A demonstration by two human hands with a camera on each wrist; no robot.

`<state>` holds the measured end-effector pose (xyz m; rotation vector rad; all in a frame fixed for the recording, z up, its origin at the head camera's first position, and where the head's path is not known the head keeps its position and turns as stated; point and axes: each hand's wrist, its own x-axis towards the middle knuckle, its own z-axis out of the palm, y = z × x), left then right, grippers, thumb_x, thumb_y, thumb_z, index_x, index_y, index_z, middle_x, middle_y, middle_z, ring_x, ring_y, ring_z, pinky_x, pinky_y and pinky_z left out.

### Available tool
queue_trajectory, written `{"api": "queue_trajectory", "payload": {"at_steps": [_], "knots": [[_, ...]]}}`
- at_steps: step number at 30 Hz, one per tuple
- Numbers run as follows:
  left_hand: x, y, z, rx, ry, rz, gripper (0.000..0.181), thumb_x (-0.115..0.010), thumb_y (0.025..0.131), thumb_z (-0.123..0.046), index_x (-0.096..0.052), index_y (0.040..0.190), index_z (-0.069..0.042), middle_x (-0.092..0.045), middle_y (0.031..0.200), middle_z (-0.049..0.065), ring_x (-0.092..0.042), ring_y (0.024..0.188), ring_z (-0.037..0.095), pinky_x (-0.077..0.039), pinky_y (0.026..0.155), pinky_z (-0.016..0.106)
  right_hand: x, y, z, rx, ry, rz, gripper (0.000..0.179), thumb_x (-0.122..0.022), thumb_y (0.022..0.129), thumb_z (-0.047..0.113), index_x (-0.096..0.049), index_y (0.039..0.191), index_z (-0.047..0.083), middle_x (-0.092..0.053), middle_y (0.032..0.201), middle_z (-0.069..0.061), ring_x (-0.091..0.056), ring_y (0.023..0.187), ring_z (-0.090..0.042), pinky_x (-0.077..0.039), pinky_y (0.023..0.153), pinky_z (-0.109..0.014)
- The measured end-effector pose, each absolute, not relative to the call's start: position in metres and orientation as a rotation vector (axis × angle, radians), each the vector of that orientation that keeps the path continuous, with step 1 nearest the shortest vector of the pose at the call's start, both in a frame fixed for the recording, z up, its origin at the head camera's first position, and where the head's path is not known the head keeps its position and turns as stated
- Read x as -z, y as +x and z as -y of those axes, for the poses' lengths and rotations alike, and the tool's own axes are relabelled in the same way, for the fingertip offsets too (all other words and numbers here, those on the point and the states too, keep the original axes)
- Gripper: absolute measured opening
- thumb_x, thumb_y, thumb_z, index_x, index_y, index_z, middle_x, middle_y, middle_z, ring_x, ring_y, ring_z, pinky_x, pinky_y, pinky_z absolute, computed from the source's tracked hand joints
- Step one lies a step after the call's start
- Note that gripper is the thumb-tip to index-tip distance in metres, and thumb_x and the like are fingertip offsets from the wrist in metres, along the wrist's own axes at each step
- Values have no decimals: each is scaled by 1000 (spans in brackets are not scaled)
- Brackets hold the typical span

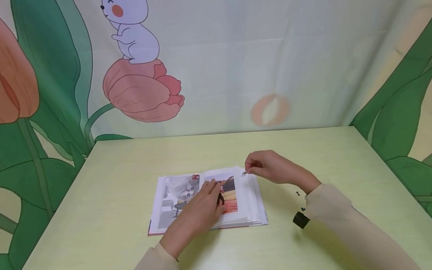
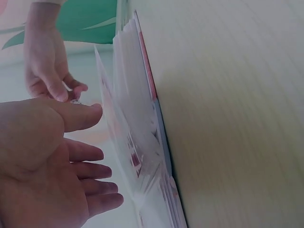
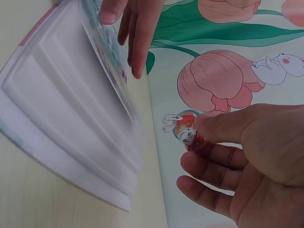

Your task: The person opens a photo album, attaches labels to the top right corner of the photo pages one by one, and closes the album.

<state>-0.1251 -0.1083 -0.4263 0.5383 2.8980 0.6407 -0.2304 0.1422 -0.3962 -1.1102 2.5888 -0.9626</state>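
An open book (image 1: pixel 244 201) with pictures on its pages lies on the table. My left hand (image 1: pixel 200 209) rests over the picture on the right page, its fingers extended; the left wrist view shows them fairly straight. Above that page's upper right corner, my right hand (image 1: pixel 276 168) pinches a small sticker (image 3: pixel 186 132) between thumb and index finger. In the right wrist view the sticker carries a cartoon rabbit-like figure in orange and red, with a blue edge. The right hand's other fingers are loosely bent.
Small dark bits (image 1: pixel 298 193) lie on the pale table (image 1: pixel 107 194) to the right of the book. A black block (image 1: pixel 301 220) shows beside the right sleeve. Behind the table hangs a curtain (image 1: pixel 217 71) printed with tulips and a white rabbit.
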Motion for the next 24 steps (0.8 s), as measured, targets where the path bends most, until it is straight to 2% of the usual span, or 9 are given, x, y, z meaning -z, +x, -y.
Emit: {"api": "queue_trajectory", "payload": {"at_steps": [4,11,17,24], "knots": [[430,-129,106,-617,533,-2865,69,-64,103,-26,-35,158,4,-30,164,25,-23,153,44,-29,121,52,398,-240,-132,1002,-1124,-2527,6,-64,102,5,-69,99,8,-75,94,-1,-68,87,-30,-53,75,-31],[431,-130,102,-564,524,-2838,71,-62,104,-28,-31,159,4,-28,166,22,-20,154,44,-30,121,50,404,-258,-116,962,-1147,-2549,8,-65,101,4,-72,100,8,-72,88,4,-59,76,-13,-51,70,-29],[429,-130,100,-514,539,-2843,70,-62,104,-27,-33,157,7,-29,164,24,-22,153,46,-35,118,51,405,-268,-108,935,-1143,-2520,11,-63,102,4,-73,98,8,-69,85,1,-55,72,-13,-47,64,-28],[431,-131,99,-427,574,-2846,69,-62,104,-29,-35,155,9,-29,163,27,-24,152,45,-32,120,48,407,-274,-104,915,-1100,-2497,14,-60,103,4,-72,97,6,-66,83,-1,-53,70,-13,-46,64,-28]]}}
